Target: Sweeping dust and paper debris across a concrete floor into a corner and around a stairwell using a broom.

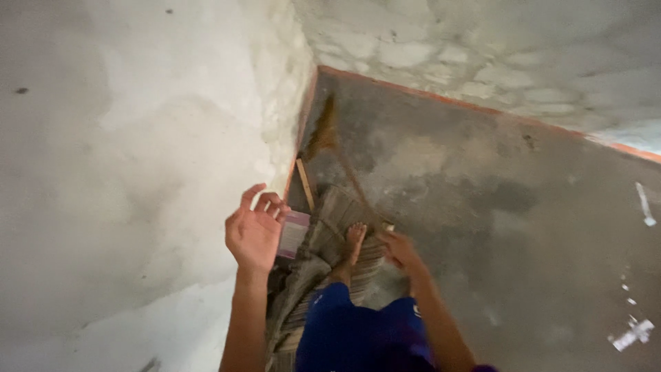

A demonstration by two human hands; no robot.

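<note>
1. The white wall (138,138) fills the left side, from 7 o'clock up to 11 o'clock. It is rough and bare.
2. The left hand (253,234) is up in the air near the wall. Its fingers are spread and a bit bent. It holds nothing.
3. The pink card (293,234) is just beside that hand, at its 3 o'clock. I cannot tell if they touch. It looks like the hand is reaching for the card. To take it, the fingers would have to close on its edge.
4. A thin stick (305,184) leans in the corner, at 12 o'clock from the card.
5. A pile of old cloth (330,227) lies by the wall. A bare foot (353,241) stands on it, and the card sits at its edge.
6. The right hand (401,253) hangs low, at 3 o'clock from the foot. It is blurry, so I cannot tell if it holds something.
7. The grey floor (482,193) runs off to the right. White scraps (633,333) lie at 4 o'clock, well apart from both hands.
</note>
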